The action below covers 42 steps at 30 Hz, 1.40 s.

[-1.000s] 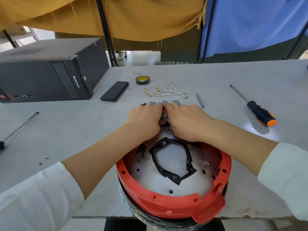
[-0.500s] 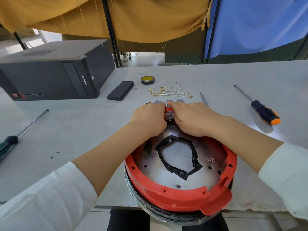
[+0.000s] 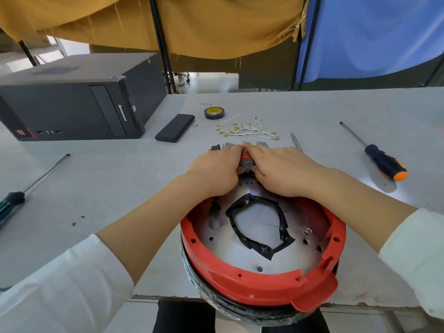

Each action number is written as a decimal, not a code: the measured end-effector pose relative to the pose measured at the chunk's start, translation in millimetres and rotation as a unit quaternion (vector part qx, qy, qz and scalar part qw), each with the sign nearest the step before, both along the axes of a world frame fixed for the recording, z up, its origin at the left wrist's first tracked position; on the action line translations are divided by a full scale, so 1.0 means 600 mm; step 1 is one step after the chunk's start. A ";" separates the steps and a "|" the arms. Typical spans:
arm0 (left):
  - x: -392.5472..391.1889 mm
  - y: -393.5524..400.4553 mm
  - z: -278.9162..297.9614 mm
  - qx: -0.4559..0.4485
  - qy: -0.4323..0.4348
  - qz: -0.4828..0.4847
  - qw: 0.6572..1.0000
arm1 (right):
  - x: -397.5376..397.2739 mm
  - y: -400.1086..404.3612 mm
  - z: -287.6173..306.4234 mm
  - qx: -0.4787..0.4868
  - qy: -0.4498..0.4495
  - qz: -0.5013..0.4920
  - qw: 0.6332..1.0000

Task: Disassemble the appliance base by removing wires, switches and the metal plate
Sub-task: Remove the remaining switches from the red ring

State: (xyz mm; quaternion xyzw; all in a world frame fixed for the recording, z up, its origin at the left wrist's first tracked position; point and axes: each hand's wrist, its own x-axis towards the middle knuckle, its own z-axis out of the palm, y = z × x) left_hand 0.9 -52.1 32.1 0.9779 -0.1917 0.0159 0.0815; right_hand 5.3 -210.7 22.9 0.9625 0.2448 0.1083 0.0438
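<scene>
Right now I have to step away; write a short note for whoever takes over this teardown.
Left hand and right hand: both grip a grey switch at the far rim of the red appliance base.
Done: loose wires lie on the table; several removed switches sit just beyond the hands.
Left: free this switch, then lift out the metal plate, which carries a black tape ring.
Orange-handled screwdriver lies to the right.

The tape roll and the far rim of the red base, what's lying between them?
In the head view: a bundle of white wires, then small grey switches.
</scene>
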 end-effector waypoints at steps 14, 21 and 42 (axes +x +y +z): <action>-0.004 -0.022 -0.006 0.070 -0.094 0.060 0.991 | -0.008 0.010 -0.007 -0.029 -0.051 -0.005 0.998; -0.004 -0.025 -0.004 0.061 -0.107 0.070 0.990 | -0.010 0.012 -0.002 -0.065 -0.056 -0.006 0.996; 0.014 -0.004 -0.006 0.010 -0.014 0.003 1.000 | 0.007 0.002 0.007 -0.014 0.033 0.002 0.999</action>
